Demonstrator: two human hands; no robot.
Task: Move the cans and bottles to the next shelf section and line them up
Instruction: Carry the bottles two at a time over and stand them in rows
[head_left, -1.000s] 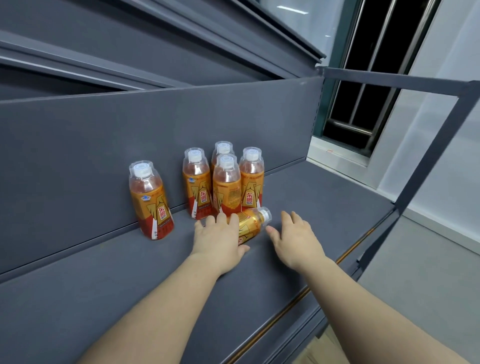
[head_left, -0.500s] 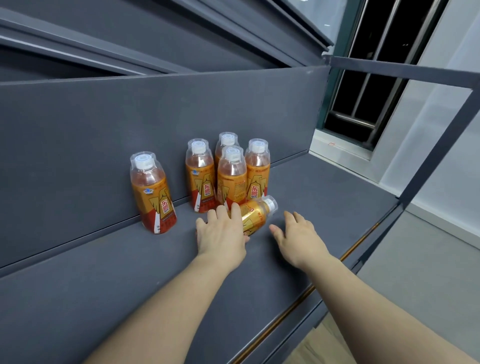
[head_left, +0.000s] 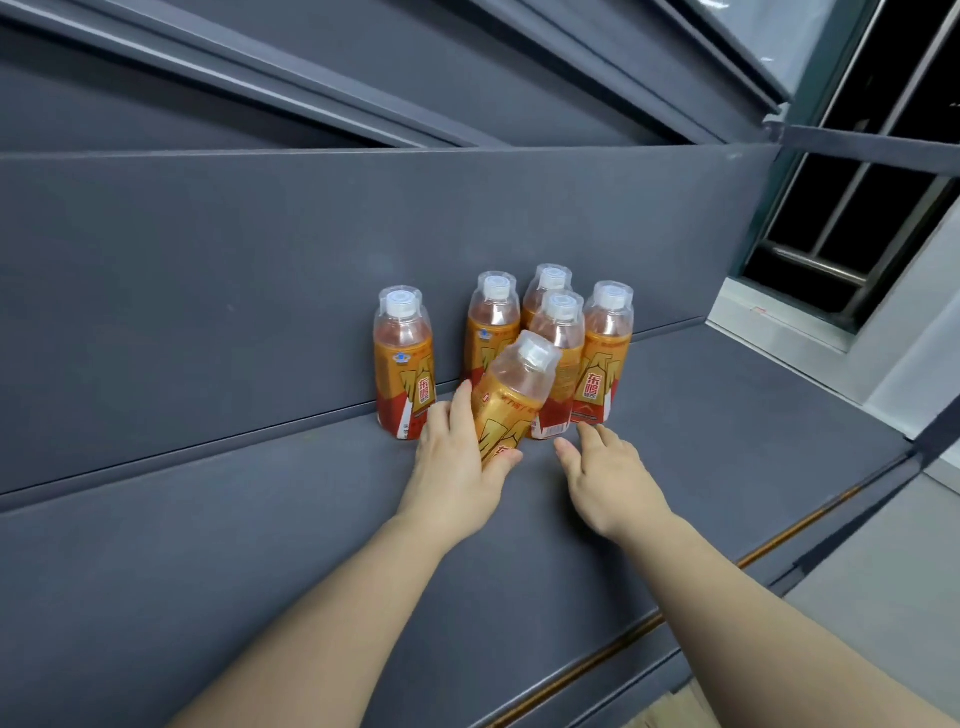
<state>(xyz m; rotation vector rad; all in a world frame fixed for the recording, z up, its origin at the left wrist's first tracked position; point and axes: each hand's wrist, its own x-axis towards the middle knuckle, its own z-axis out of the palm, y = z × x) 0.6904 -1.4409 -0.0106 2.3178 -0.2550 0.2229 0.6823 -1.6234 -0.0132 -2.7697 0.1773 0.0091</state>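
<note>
Red characters 东鹏 show on the orange labels of the lone bottle (head_left: 404, 364) and of the rightmost of the four bottles (head_left: 605, 353) clustered at the shelf's (head_left: 727, 415) back edge. In front of them the left hand (head_left: 452, 467) wraps fingers and thumb round a tilted bottle (head_left: 514, 395), hiding its base. The right hand (head_left: 608, 478) is beside it, fingers loosely spread, holding nothing. A window (head_left: 857, 234) lies past the shelf's right end.
</note>
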